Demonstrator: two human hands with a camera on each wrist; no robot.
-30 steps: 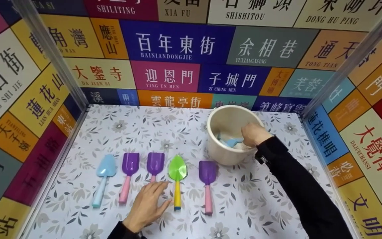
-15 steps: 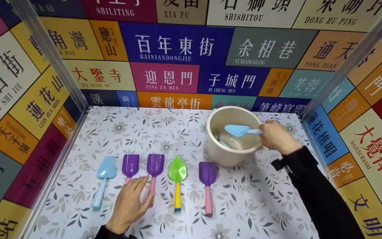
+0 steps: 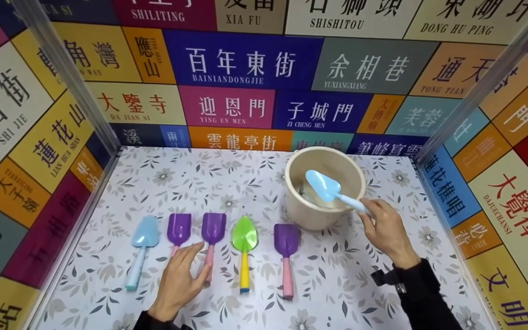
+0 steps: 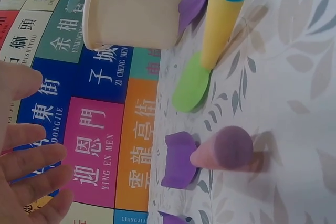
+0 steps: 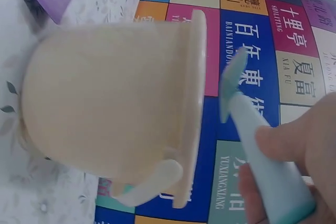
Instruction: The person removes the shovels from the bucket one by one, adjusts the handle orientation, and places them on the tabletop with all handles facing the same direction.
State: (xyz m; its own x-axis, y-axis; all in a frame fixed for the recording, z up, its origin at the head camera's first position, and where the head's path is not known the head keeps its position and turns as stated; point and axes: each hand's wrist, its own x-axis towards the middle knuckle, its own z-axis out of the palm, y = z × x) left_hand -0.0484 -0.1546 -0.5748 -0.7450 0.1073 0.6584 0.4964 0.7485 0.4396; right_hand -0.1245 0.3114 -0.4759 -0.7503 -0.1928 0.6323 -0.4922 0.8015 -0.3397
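Note:
My right hand (image 3: 383, 227) grips the handle of a light blue toy shovel (image 3: 323, 188), its blade raised over the rim of a cream bucket (image 3: 351, 172). In the right wrist view the fingers (image 5: 286, 153) curl round the pale handle of that shovel (image 5: 252, 135) beside the bucket (image 5: 105, 103). On the table lies a row of shovels: a light blue one (image 3: 142, 245), two purple ones (image 3: 178, 229) (image 3: 212, 229), a green one with a yellow handle (image 3: 244, 243) and another purple one (image 3: 286, 250). My left hand (image 3: 181, 279) rests flat on the pink handles of the two purple shovels, fingers straight.
The floral tablecloth (image 3: 227, 183) is boxed in by walls of coloured sign panels, with metal posts (image 3: 69, 75) (image 3: 479, 87) at the back corners. Something pale blue lies in the bottom of the bucket. In the left wrist view the yellow handle (image 4: 223, 19) and a pink handle (image 4: 231, 150) lie close.
My right hand has lifted the light blue shovel out of the bucket and drawn it back towards the near right. My left hand slid left from the green shovel's handle onto the purple shovels' handles.

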